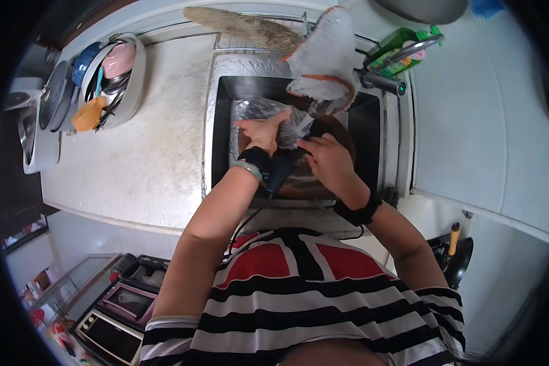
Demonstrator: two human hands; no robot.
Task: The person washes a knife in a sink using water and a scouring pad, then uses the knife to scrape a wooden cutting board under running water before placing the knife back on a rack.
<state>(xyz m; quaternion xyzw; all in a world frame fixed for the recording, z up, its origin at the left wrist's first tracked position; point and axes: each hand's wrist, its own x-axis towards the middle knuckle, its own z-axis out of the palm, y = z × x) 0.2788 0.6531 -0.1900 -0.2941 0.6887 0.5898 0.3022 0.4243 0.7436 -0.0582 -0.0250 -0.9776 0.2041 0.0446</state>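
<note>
My left hand (263,130) is over the dark sink (367,140), its fingers spread against a clear plastic bag (294,125). Close on its right, my right hand (329,160) has its fingers drawn together at the lower edge of the bag; what lies between them is too small to make out. Below both hands a round brown board or basin (311,183) sits in the sink. A whitish, crumpled thing with orange edges (326,58) hangs over the sink's back edge, beside the faucet (384,82).
A white dish basket (137,91) with bowls stands on the left counter (165,128). Behind the sink lie a brown loofah-like item (244,27) and a green bottle (393,52). A pan (460,262) hangs at lower right.
</note>
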